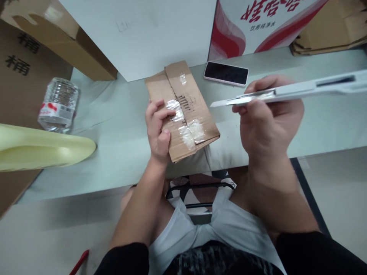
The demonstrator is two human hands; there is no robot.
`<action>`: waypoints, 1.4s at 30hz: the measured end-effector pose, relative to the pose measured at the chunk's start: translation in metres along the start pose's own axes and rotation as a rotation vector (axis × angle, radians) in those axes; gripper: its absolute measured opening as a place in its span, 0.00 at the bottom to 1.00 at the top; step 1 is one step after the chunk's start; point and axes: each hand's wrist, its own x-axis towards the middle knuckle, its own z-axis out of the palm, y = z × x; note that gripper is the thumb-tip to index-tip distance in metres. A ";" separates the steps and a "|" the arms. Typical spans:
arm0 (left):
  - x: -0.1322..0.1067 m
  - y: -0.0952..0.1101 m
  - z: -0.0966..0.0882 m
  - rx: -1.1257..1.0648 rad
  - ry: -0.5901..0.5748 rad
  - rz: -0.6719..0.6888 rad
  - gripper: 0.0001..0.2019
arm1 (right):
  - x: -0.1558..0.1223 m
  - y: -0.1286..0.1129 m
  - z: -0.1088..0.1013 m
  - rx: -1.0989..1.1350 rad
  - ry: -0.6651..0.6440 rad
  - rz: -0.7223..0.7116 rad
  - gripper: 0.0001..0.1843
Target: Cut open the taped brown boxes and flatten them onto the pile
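Touching left hand (158, 128): cardboard package (182, 109)

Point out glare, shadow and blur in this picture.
Head view: white glare on the clear tape of the cardboard package; same view: soft shadow on the floor below the table; same view: right forearm slightly smeared, print on the white-and-red box legible.

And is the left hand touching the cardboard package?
Touching: the head view shows the left hand gripping the cardboard package, fingers lying over its upper face.
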 end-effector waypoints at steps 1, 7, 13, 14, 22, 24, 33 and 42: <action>0.000 0.001 0.001 0.005 -0.003 0.004 0.24 | -0.004 -0.008 0.004 0.001 -0.030 -0.061 0.14; 0.000 0.004 -0.001 0.074 -0.019 -0.053 0.28 | -0.015 -0.027 0.019 -0.163 -0.301 -0.373 0.10; 0.000 0.009 0.000 0.042 -0.035 -0.034 0.25 | -0.016 -0.029 0.020 -0.216 -0.312 -0.362 0.05; 0.000 0.010 0.000 0.033 -0.034 -0.027 0.25 | -0.016 -0.029 0.020 -0.216 -0.312 -0.362 0.04; 0.001 0.009 0.001 0.086 -0.033 -0.042 0.29 | -0.019 -0.027 0.024 -0.241 -0.294 -0.366 0.06; 0.001 0.010 0.001 0.094 -0.037 -0.064 0.30 | -0.020 -0.025 0.023 -0.235 -0.286 -0.357 0.07; 0.001 0.008 0.002 0.085 -0.026 -0.059 0.29 | -0.020 -0.023 0.022 -0.221 -0.331 -0.357 0.05; 0.001 0.008 0.001 0.061 -0.022 -0.048 0.27 | -0.016 -0.026 0.019 -0.262 -0.435 -0.347 0.04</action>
